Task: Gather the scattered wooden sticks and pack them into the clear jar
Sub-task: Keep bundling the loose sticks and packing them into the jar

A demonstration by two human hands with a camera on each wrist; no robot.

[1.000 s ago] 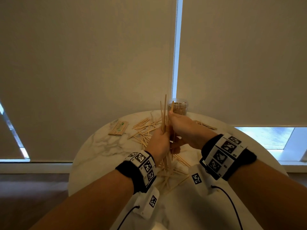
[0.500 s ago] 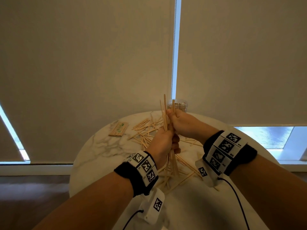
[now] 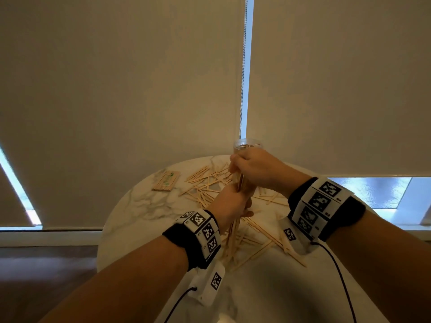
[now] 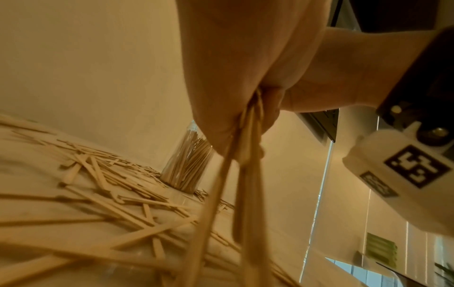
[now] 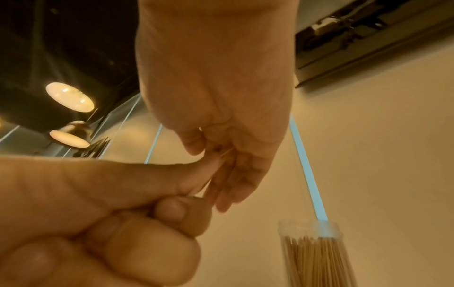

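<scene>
1. Over the middle of the round tabletop (image 3: pixel 130 206), my left hand (image 3: pixel 229 203) grips a bundle of sticks (image 3: pixel 233 231), fingers curled round it; half a second ago the bundle's tops stood clear above both hands, and now my right hand (image 3: pixel 254 170) covers them.
2. From the left wrist view I see the bundle (image 4: pixel 245 174) hanging out below the fist, lower ends fanned over the loose sticks (image 4: pixel 103 186); the head view hides that fan.
3. The bundle's long axis runs near upright.
4. My right-hand fingers (image 5: pixel 236 174) bend round the bundle's top.
5. At the far edge the clear jar (image 5: pixel 317 256) stands upright, its packed sticks vertical.
</scene>
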